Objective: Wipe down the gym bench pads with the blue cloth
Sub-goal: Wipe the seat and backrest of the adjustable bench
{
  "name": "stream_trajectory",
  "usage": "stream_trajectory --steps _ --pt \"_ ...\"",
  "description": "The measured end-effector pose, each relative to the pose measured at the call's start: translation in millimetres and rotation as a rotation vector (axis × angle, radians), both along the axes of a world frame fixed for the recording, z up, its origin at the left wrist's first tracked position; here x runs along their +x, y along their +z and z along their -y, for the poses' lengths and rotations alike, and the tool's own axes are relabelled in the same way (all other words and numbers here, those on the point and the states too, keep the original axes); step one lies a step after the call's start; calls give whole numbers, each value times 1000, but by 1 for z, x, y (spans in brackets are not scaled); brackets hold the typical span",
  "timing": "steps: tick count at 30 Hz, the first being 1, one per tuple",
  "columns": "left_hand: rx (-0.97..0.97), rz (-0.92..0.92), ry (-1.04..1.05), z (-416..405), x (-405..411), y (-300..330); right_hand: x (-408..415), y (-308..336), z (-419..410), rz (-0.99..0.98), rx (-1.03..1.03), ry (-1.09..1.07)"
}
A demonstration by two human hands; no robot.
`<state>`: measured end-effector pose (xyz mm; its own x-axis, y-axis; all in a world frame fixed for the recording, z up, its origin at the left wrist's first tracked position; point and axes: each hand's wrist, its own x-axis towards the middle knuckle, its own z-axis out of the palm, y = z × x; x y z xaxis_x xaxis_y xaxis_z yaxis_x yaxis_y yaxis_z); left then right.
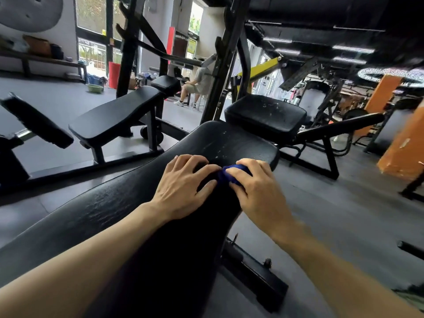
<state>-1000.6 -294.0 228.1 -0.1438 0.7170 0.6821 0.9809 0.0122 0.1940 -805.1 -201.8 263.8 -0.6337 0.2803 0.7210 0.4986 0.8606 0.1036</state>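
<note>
Left hand: the left hand (pixel 183 187) is laid palm-down on the long black padded bench back (pixel 128 216), fingers spread and bent at the knuckles, the fingertips touching the pad; nothing is held in it.
Right hand: the right hand (pixel 254 189) is curled over the bunched blue cloth (pixel 231 174), which is gripped between thumb and fingers and pressed against the pad.
Cloth position: the cloth is found under and just ahead of the right fingers, between the two hands, its near edge touching the left fingertips.
Pad under the hands: a worn, scuffed black vinyl surface is seen, with pale flecks just beyond the fingertips.
Beyond the hands: a separate square black seat pad (pixel 266 117), also marked with pale flecks, is set just past the end of the long pad.
To the left of the left hand: a second black bench (pixel 114 115) on a black steel frame is placed well apart, on the grey rubber floor (pixel 344 214).
Far beyond the hands: a seated person (pixel 197 86) in light clothing is visible behind the black rack uprights (pixel 220 63).
To the right of the right hand: an orange pillar (pixel 403 143) is seen, blurred.
</note>
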Motion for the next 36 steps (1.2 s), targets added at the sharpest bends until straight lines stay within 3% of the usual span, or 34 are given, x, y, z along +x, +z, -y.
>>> stream_trajectory --steps 5,8,13,16,19,21,24,28,31,34,36 --pt "-32 73 34 -5 -10 -3 -4 51 -88 -138 -125 -231" --pt "-38 93 30 -4 -7 -6 -14 51 -82 -183 -109 -296" --pt "-51 93 40 -2 -8 -6 -17 2 4 -76 -75 -42" --pt "-70 83 57 -1 -8 -7 -14 3 5 45 -44 85" --pt "-100 75 43 2 -11 -5 -25 37 -56 -29 -13 -89" --pt "-126 36 14 8 -17 -3 -31 58 -89 -125 -99 -261" --pt "-142 11 -36 15 -30 -4 -46 53 -72 -145 -123 -375" --pt "-95 21 -66 14 -35 -12 -46 -5 24 -35 -62 -74" --pt "-92 7 -81 13 -37 -14 -35 -7 22 73 -28 61" --pt "-78 5 -53 13 -35 -17 -41 29 -43 -18 16 -137" --pt "-48 26 25 14 -33 -19 -45 51 -79 -101 -75 -287"
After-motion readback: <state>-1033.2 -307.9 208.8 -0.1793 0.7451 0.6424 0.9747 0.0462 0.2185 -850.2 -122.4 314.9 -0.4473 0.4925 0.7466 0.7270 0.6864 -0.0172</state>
